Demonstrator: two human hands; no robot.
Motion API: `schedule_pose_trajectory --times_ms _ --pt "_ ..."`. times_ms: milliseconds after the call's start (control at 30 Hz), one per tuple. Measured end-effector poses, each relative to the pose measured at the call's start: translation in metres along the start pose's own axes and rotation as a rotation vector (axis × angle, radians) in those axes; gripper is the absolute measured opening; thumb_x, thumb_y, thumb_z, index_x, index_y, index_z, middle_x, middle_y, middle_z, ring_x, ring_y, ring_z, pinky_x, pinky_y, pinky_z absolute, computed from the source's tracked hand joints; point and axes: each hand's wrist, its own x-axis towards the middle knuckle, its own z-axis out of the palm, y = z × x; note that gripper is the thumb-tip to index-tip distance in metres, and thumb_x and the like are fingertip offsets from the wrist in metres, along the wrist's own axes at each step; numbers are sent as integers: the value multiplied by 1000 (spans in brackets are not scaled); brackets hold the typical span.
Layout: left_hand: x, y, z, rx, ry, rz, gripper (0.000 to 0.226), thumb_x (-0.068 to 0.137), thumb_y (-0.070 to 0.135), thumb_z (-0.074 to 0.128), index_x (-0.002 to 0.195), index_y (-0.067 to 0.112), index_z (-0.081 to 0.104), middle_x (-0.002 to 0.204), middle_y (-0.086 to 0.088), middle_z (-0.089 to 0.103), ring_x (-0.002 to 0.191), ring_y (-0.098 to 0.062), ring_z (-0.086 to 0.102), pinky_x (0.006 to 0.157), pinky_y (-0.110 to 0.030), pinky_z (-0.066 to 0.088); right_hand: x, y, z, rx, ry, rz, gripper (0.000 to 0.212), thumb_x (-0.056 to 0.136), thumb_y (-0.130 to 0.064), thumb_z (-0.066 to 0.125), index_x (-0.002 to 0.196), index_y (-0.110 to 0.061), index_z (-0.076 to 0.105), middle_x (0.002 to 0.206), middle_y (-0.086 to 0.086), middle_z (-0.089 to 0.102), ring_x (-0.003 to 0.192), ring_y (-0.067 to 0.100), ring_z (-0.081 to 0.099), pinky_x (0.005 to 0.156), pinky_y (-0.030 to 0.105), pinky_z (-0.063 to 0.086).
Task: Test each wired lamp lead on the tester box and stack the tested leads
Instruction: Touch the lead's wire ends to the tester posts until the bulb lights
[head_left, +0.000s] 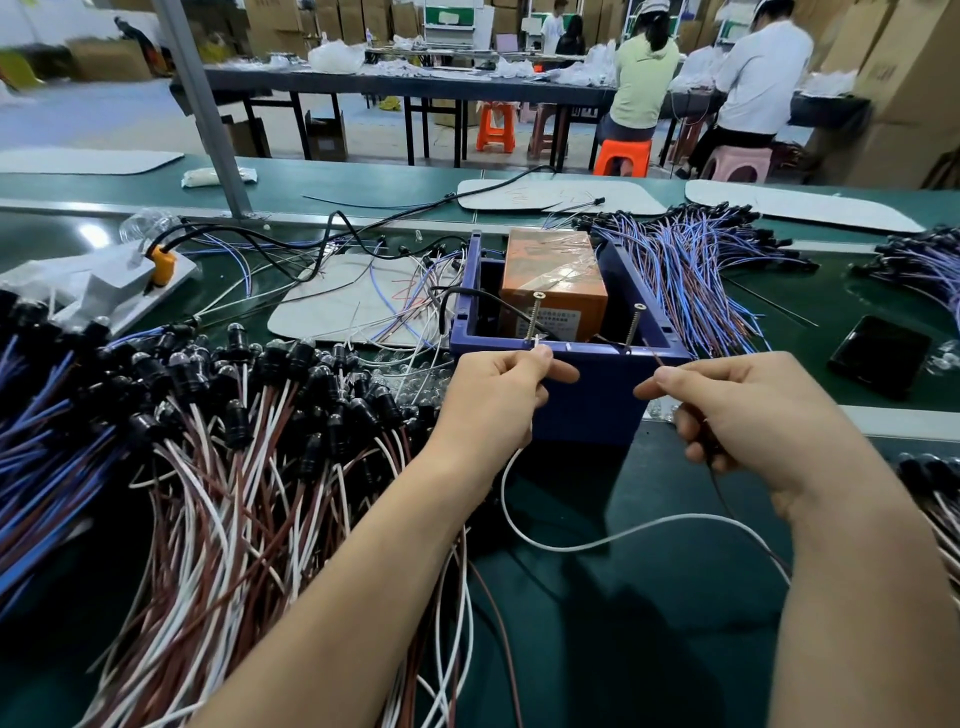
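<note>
Pinched between thumb and forefinger of the left hand (498, 400): the end of a thin white wire (597, 543), tip poking just past the fingertips and touching the left upright metal screw (535, 317) on the near rim of the blue plastic tester box (587, 405). Pinched likewise in the right hand (753, 415): a thin brown wire (655, 358), tip out beyond thumb and forefinger, near the right upright screw (634, 325), contact impossible to tell. Other fingers of both hands curled. White wire looping down from the left hand across the dark green table mat (675, 649) toward the right wrist. Inside the box, an orange taped block (556, 270). Left of the box, a heap of brown-and-white leads with black lamp holders (234, 431); behind and to the right, a fanned pile of blue-and-brown leads (691, 280).
</note>
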Motion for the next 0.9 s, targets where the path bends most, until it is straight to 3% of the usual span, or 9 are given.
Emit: schedule_pose_trajectory --times_ms 233,367,500,900 --pt "0 0 0 0 7 -17 36 101 24 45 87 4 72 44 8 30 34 -5 24 40 -18 22 6 3 7 -36 53 -37 23 91 -19 61 72 -13 73 49 4 39 44 17 33 32 12 25" --pt "0 0 0 6 2 -18 36 101 25 45 85 7 72 46 7 31 35 -4 25 42 -19 23 7 3 11 -55 50 -25 22 89 -19 62 71 -11 73 50 7 37 46 19 31 40 20 27" --pt "-1 0 0 15 0 -16 35 101 25 45 85 8 72 46 7 32 34 -3 27 41 -18 24 7 3 12 -80 50 -31 23 88 -21 63 69 -14 73 50 7 38 49 20 33 51 27 27" --pt "0 0 -1 5 -17 -19 36 101 25 44 85 8 71 46 8 30 36 -4 25 40 -18 22 11 6 14 -96 50 -31 25 88 -21 63 67 -12 72 48 1 38 49 19 34 51 27 27"
